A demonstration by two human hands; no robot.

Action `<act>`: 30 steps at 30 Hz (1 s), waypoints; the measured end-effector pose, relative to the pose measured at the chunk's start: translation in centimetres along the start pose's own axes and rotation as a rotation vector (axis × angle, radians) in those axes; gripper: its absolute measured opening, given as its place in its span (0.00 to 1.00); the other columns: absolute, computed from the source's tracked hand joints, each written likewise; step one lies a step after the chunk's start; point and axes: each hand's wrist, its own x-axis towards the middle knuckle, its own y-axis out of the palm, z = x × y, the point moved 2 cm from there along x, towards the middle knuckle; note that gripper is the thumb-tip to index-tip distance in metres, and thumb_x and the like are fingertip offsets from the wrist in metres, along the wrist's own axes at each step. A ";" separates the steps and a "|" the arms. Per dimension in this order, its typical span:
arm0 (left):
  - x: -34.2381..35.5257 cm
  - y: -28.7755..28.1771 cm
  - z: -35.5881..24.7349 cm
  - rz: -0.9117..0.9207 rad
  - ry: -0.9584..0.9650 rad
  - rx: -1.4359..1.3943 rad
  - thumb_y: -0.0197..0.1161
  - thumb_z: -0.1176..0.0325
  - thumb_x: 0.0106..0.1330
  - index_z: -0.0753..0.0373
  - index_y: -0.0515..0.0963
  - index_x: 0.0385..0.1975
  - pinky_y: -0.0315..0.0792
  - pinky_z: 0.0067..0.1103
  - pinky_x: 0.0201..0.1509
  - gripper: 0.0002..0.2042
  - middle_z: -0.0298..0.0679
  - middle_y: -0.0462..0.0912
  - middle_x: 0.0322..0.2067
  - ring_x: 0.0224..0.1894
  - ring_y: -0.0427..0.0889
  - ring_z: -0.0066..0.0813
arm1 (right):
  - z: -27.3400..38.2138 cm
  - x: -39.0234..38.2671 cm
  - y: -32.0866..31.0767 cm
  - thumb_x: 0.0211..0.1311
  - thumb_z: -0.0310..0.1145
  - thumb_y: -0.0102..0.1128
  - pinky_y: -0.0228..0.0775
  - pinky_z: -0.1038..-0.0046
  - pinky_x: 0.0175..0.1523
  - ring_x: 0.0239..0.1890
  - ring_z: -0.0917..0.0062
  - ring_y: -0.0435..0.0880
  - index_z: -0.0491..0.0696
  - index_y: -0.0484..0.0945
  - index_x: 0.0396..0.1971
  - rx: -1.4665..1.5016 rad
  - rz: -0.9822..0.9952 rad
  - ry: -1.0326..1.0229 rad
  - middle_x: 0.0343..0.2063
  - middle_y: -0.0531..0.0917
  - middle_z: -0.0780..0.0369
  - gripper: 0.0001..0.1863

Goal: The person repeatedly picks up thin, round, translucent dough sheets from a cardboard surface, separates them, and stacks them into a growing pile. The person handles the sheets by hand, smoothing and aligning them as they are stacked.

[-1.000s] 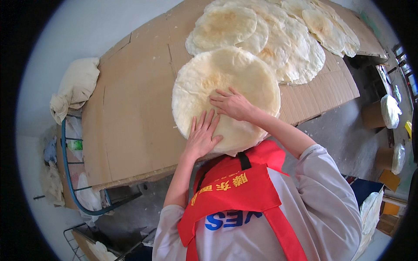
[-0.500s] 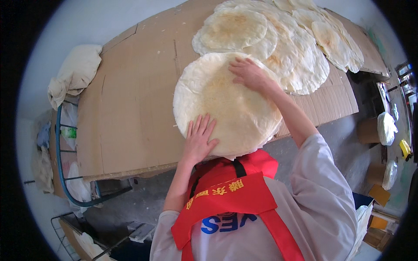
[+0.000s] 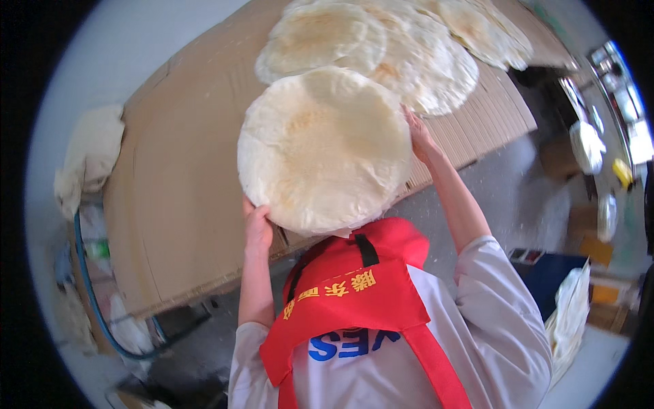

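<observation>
A pile of large, round, pale flatbreads (image 3: 323, 146) with faint toasted patches lies between my hands at the cardboard-covered table's near edge. My left hand (image 3: 256, 223) grips its lower left rim, thumb on top and the other fingers mostly hidden beneath. My right hand (image 3: 418, 133) grips the upper right rim, its fingers partly out of sight. Further back, overlapping piles of similar flatbreads (image 3: 436, 71) spread over the cardboard (image 3: 163, 191). The red apron (image 3: 347, 300) with lettering is just below the pile I hold.
At the left, a cream cloth bundle (image 3: 92, 146) rests beside a curved blue metal rail (image 3: 92, 286). To the right stand cardboard boxes (image 3: 555, 160) with plastic-covered bundles (image 3: 586, 145). A dark blue surface (image 3: 538, 279) with a pale stack on it is at the lower right.
Both hands have moved from lying flat on the top flatbread out to opposite rims, now gripping the pile. The view has shifted somewhat, so the back piles appear further left.
</observation>
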 end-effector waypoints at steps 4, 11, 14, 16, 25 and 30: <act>-0.1 -0.7 -1.5 -0.069 -0.213 -0.067 0.45 0.84 0.42 0.64 0.53 0.57 0.58 0.28 0.58 0.34 0.42 0.61 0.54 0.56 0.62 0.37 | -3.8 -3.6 -4.3 0.53 0.66 0.38 0.34 0.57 0.63 0.62 0.73 0.51 0.46 0.52 0.59 0.014 -0.442 -0.126 0.59 0.57 0.61 0.44; 2.8 -0.7 1.6 0.165 -0.038 0.110 0.43 0.86 0.38 0.62 0.58 0.54 0.66 0.27 0.50 0.34 0.38 0.66 0.50 0.52 0.66 0.35 | -5.8 -7.7 4.0 0.62 0.51 0.38 0.54 0.72 0.58 0.54 0.73 0.64 0.45 0.60 0.56 0.207 -0.301 -0.250 0.52 0.67 0.59 0.29; 2.6 -1.4 0.7 0.196 -0.225 0.083 0.49 0.84 0.41 0.62 0.58 0.55 0.66 0.28 0.49 0.33 0.39 0.64 0.52 0.52 0.66 0.37 | -6.8 -8.2 1.6 0.61 0.50 0.43 0.56 0.76 0.55 0.49 0.77 0.68 0.45 0.63 0.52 0.186 -0.433 -0.238 0.47 0.71 0.60 0.27; 1.2 -0.7 -1.6 0.133 -0.343 0.099 0.54 0.80 0.44 0.60 0.56 0.56 0.61 0.31 0.54 0.34 0.40 0.60 0.55 0.56 0.61 0.39 | -7.2 -11.6 0.4 0.58 0.47 0.49 0.61 0.76 0.48 0.43 0.78 0.71 0.45 0.69 0.45 -0.062 -0.520 -0.106 0.41 0.74 0.61 0.23; -2.1 7.5 -3.9 0.565 1.027 1.390 0.64 0.64 0.48 0.55 0.56 0.59 0.38 0.42 0.64 0.35 0.47 0.43 0.63 0.64 0.37 0.55 | -10.3 -21.0 10.4 0.50 0.44 0.60 0.70 0.79 0.31 0.27 0.81 0.78 0.43 0.77 0.30 -0.231 -0.047 0.241 0.24 0.80 0.64 0.17; -0.7 6.7 1.6 0.810 0.720 1.792 0.44 0.40 0.57 0.45 0.48 0.62 0.31 0.56 0.58 0.33 0.46 0.35 0.63 0.63 0.32 0.60 | -12.9 -19.3 12.3 0.51 0.37 0.61 0.67 0.83 0.21 0.18 0.83 0.77 0.41 0.76 0.21 0.060 -0.221 0.267 0.18 0.78 0.64 0.13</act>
